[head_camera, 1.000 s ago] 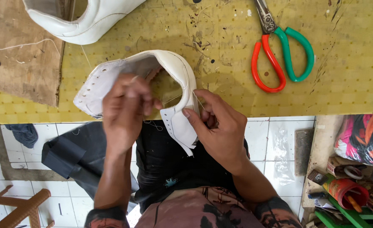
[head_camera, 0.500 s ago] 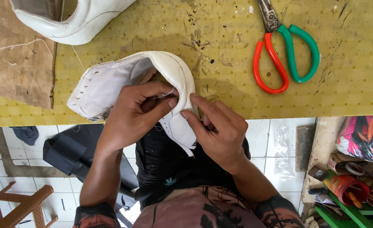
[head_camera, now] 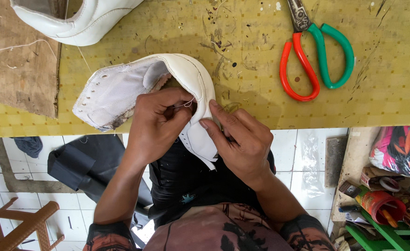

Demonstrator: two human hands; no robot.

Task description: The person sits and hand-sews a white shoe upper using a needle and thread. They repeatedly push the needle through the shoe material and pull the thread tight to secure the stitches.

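The yellow worktable (head_camera: 242,56) holds red-and-green scissors (head_camera: 314,56) at two o'clock; the white shoe upper (head_camera: 135,88) stays centred. The left hand (head_camera: 156,122), drawn back in, pinches thread; the right hand (head_camera: 240,139) presses its edge

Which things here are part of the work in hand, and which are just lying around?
In hand: white shoe upper, white thread, left hand, right hand.

Lying about: scissors, second white shoe, brown board, wooden chair, red container.
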